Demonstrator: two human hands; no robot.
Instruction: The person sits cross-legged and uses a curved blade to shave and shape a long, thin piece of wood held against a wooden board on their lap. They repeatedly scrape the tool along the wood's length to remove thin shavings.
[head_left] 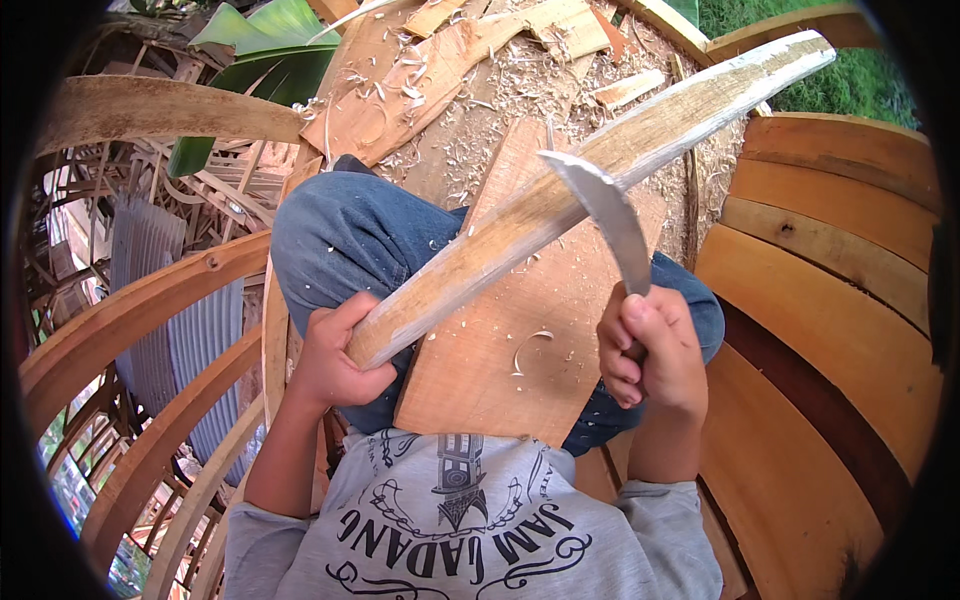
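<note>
My left hand (pixel 338 357) grips the near end of a long wooden piece (pixel 540 215), tan on its face and whitish along its edges. The piece slants up and away to the far right. In my right hand (pixel 652 345) is a curved knife (pixel 612 222) like a sickle, its grey blade pointing up and to the left. The blade passes in front of the wooden piece; I cannot tell whether it touches. Most of the knife's handle is hidden by my fingers. Beneath both, a flat wooden board (pixel 500 370) rests across my lap, with a few curled shavings on it.
Wood shavings (pixel 480 130) and offcuts (pixel 430 85) litter the planks ahead. Curved wooden ribs (pixel 150 285) rise on the left, with corrugated sheets (pixel 205 350) and heaped sticks beyond. Curved planks (pixel 820 300) wall the right side. A green leaf (pixel 275 65) hangs at far left.
</note>
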